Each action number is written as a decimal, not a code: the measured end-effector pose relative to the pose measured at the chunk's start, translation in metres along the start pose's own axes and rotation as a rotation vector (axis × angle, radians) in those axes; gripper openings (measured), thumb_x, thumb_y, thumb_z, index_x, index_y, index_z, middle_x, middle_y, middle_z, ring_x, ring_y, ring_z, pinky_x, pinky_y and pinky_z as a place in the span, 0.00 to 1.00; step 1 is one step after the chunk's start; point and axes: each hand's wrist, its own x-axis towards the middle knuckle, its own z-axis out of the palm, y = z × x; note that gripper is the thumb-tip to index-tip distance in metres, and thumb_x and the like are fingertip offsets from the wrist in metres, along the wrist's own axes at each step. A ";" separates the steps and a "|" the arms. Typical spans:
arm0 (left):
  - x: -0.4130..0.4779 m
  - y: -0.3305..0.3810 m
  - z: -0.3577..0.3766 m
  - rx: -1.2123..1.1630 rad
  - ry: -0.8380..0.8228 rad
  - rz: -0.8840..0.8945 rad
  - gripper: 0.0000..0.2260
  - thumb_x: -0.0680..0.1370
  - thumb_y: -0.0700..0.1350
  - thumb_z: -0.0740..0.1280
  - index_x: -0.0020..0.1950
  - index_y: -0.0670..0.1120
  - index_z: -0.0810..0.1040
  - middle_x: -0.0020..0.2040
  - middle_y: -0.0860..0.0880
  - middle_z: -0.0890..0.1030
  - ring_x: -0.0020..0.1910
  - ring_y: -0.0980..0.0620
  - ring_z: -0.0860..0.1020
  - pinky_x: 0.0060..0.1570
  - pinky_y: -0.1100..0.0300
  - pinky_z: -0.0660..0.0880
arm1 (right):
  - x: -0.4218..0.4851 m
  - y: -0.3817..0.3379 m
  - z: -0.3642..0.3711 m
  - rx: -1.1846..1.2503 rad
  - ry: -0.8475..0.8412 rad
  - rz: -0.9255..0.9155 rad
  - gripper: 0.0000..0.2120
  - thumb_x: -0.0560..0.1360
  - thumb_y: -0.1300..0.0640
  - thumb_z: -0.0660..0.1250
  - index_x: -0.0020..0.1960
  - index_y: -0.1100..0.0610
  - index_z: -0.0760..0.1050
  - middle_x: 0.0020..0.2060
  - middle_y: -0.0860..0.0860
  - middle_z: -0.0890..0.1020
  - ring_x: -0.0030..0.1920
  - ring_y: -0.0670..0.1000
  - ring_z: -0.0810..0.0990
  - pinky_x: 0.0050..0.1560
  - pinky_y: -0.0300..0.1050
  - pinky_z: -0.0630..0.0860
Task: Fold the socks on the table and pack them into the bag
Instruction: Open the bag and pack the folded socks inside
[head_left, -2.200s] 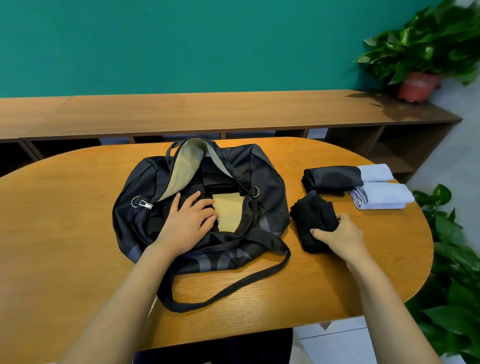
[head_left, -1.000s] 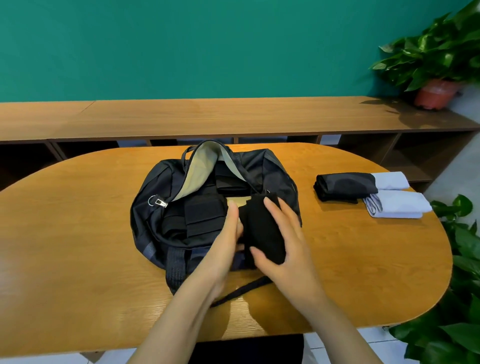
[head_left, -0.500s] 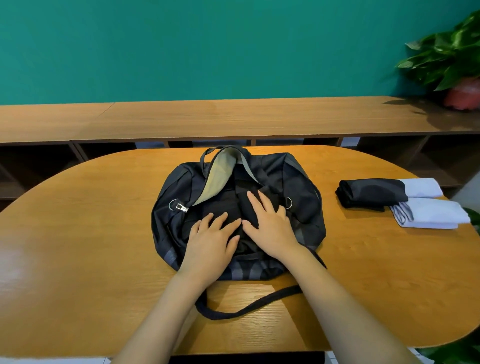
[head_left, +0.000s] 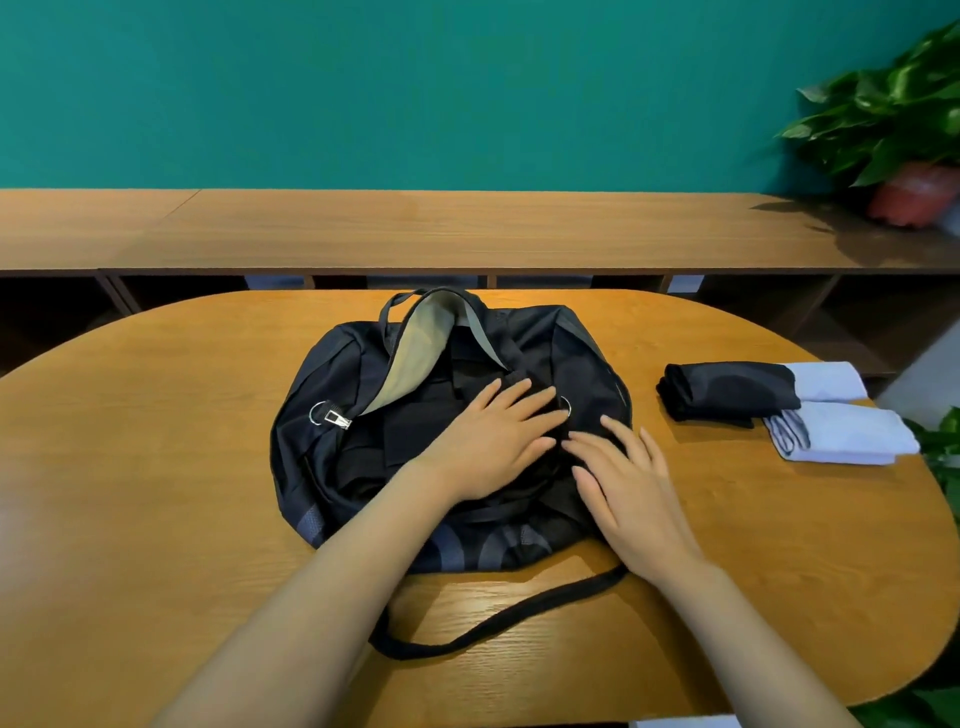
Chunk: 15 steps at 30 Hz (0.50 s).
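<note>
A dark navy bag (head_left: 332, 384) lies open in the middle of the oval wooden table (head_left: 156, 519), its beige lining flap turned up. My left hand (head_left: 493, 441) lies flat with straight fingers on the black contents inside the opening. My right hand (head_left: 628, 488) hovers or rests flat over the bag's right side, fingers straight. To the right on the table lie a folded black sock bundle (head_left: 727, 395) and two folded white sock bundles (head_left: 852, 434). The black sock put into the bag cannot be told apart from the dark interior.
The bag's black strap (head_left: 498, 623) loops over the table toward me. A long wooden shelf (head_left: 467, 228) runs behind the table against the teal wall. A potted plant (head_left: 904, 130) stands at its right end; more leaves (head_left: 945, 447) reach in by the table's right edge.
The folded black sock went from the table into the bag. Since half a second ago my left hand slid right over the opening and my right hand drew off to the bag's right side.
</note>
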 end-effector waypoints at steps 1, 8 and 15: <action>0.003 -0.003 0.004 0.030 -0.049 0.014 0.21 0.85 0.55 0.48 0.78 0.55 0.60 0.79 0.53 0.56 0.79 0.51 0.48 0.76 0.52 0.41 | -0.002 0.005 0.002 -0.045 -0.049 -0.002 0.26 0.83 0.42 0.42 0.69 0.47 0.73 0.66 0.42 0.75 0.74 0.48 0.62 0.75 0.54 0.50; -0.014 -0.024 0.005 0.105 -0.019 0.008 0.26 0.82 0.59 0.43 0.66 0.55 0.77 0.69 0.56 0.73 0.75 0.53 0.61 0.75 0.54 0.45 | -0.010 0.007 0.011 -0.170 -0.076 0.101 0.29 0.81 0.38 0.40 0.63 0.46 0.77 0.60 0.41 0.80 0.70 0.47 0.69 0.72 0.63 0.59; -0.021 -0.028 -0.003 0.083 -0.106 -0.032 0.24 0.83 0.59 0.43 0.70 0.57 0.72 0.73 0.57 0.68 0.76 0.54 0.57 0.74 0.54 0.41 | -0.003 0.005 0.004 -0.221 -0.023 0.066 0.25 0.81 0.40 0.46 0.62 0.47 0.78 0.56 0.43 0.81 0.66 0.49 0.73 0.71 0.69 0.53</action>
